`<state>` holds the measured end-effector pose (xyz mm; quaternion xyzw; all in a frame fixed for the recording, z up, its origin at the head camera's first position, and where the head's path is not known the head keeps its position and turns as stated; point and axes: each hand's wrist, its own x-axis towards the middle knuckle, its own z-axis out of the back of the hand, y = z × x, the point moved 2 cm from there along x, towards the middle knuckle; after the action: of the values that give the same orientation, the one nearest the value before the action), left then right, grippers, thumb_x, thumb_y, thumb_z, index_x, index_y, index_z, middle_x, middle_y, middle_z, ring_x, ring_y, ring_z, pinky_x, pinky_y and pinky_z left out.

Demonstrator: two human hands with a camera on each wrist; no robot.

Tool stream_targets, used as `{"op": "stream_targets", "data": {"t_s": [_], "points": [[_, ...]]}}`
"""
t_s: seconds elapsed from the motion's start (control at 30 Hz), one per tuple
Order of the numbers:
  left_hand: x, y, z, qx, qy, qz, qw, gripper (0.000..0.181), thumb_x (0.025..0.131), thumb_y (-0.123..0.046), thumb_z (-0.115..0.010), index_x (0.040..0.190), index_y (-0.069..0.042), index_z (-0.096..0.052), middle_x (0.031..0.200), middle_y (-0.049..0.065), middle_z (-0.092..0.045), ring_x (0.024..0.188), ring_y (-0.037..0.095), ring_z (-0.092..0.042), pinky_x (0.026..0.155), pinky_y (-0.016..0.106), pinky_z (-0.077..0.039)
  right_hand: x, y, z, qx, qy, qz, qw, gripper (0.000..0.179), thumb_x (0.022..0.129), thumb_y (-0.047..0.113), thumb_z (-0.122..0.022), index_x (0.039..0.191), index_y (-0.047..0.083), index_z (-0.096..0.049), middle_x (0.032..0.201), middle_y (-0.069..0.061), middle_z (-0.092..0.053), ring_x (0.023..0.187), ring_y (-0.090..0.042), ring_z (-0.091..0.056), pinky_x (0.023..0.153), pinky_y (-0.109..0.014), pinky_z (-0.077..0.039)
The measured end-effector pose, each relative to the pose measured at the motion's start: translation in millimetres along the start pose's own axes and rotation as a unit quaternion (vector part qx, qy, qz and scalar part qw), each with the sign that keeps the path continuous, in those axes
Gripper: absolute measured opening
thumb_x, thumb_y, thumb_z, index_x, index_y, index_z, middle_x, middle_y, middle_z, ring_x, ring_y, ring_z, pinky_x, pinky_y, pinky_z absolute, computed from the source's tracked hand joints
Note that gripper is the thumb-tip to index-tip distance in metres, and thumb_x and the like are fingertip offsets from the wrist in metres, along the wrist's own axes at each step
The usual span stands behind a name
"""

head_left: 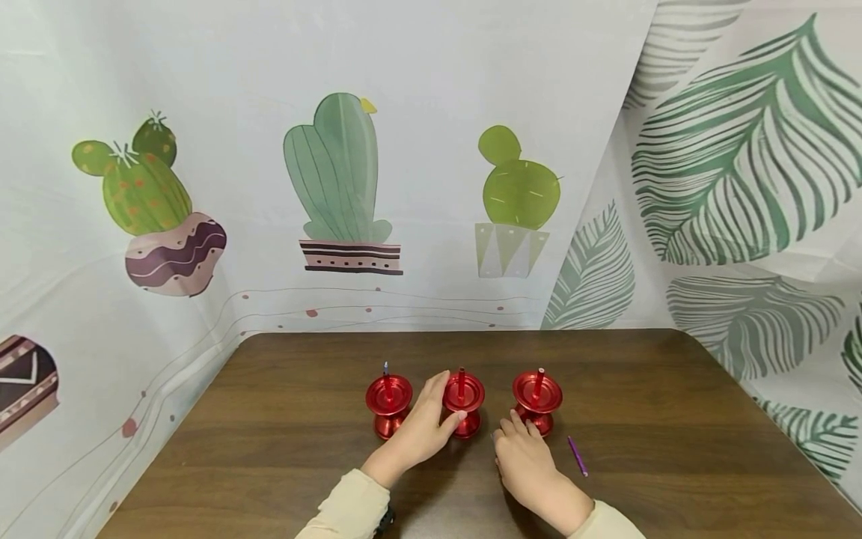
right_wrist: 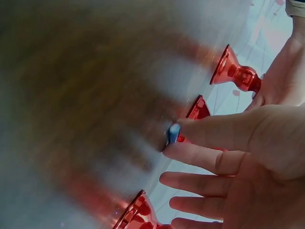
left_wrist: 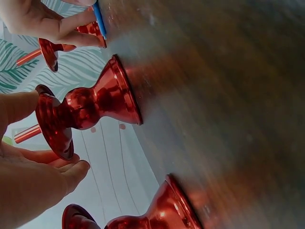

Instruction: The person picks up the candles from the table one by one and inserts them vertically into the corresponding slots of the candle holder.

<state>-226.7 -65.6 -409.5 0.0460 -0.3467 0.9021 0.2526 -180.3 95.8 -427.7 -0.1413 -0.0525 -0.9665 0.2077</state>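
Observation:
Three shiny red pedestal candle holders stand in a row on the table, each with a short red tube upright in its dish. My left hand [head_left: 419,428] grips the dish rim of the middle holder [left_wrist: 97,102], thumb and fingers on opposite sides. Between thumb and index finger, my right hand [head_left: 528,458] pinches a thin blue stick [left_wrist: 99,20], low over the table in front of the right holder [head_left: 537,392]. In the right wrist view its other fingers spread out straight. The left holder [head_left: 388,395] carries a thin blue candle [head_left: 386,368] in its tube.
A thin purple stick [head_left: 577,457] lies on the brown wooden table [head_left: 283,434], right of my right hand. Behind the table hangs a pale cloth [head_left: 431,299] printed with cacti and leaves.

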Motion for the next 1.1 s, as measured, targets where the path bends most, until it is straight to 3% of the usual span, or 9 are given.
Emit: {"op": "stream_targets", "data": {"t_s": [0.2,0.5,0.7,0.87,0.97,1.1], "points": [[-0.1,0.9,-0.8,0.0,-0.004,-0.004,1.0,0.067,0.087,-0.027,-0.055,0.138,0.0,-0.021,0.138,0.014,-0.027,0.126,0.024,-0.03,0.099,0.039,-0.031,-0.5,2,-1,-0.009,-0.007,0.005,0.9999,0.023,0.059,-0.006,-0.07,0.078,-0.002,-0.06,0.093,-0.017,-0.058,0.103,-0.039,-0.051,0.084,-0.05,-0.041],[1.0,4.6,-1.8,-0.003,-0.008,0.001,1.0,0.067,0.087,-0.03,-0.056,0.138,-0.001,-0.023,0.137,0.013,-0.03,0.125,0.024,-0.033,0.098,0.04,-0.032,-3.1,3,5,-0.016,0.007,0.015,0.9997,0.031,0.054,-0.005,-0.073,0.081,-0.004,-0.058,0.094,-0.02,-0.055,0.102,-0.04,-0.049,0.081,-0.05,-0.042],[0.8,5.7,-2.0,-0.01,-0.013,-0.001,0.9999,0.067,0.085,-0.028,-0.058,0.136,0.0,-0.025,0.135,0.014,-0.032,0.124,0.024,-0.035,0.098,0.041,-0.033,-5.5,0,24,0.016,-0.036,0.021,0.999,0.02,0.064,-0.003,-0.07,0.079,-0.002,-0.056,0.098,-0.018,-0.056,0.1,-0.037,-0.051,0.08,-0.048,-0.045],[0.9,5.6,-2.2,-0.015,-0.018,-0.001,0.9997,0.066,0.085,-0.027,-0.059,0.136,-0.001,-0.026,0.134,0.014,-0.033,0.123,0.024,-0.036,0.097,0.041,-0.034,-1.9,-3,42,0.045,-0.067,0.035,0.9962,0.022,0.069,0.002,-0.07,0.069,0.008,-0.049,0.076,-0.002,-0.049,0.075,-0.018,-0.05,0.063,-0.032,-0.045],[2.0,5.6,-2.2,-0.014,-0.023,-0.007,0.9996,0.066,0.085,-0.026,-0.06,0.135,0.0,-0.027,0.133,0.014,-0.034,0.122,0.023,-0.037,0.097,0.04,-0.034,3.1,-2,54,0.085,-0.064,0.035,0.9938,0.023,0.071,0.004,-0.07,0.068,0.011,-0.048,0.069,0.005,-0.041,0.068,-0.012,-0.044,0.057,-0.027,-0.041],[2.3,5.8,-2.2,-0.013,-0.025,-0.01,0.9995,0.066,0.084,-0.026,-0.06,0.135,0.0,-0.027,0.132,0.014,-0.035,0.121,0.023,-0.039,0.097,0.04,-0.035,13.4,-3,65,0.167,-0.046,0.018,0.9848,0.019,0.075,0.004,-0.066,0.072,0.012,-0.05,0.077,0.004,-0.048,0.071,-0.011,-0.046,0.059,-0.025,-0.042]]}}
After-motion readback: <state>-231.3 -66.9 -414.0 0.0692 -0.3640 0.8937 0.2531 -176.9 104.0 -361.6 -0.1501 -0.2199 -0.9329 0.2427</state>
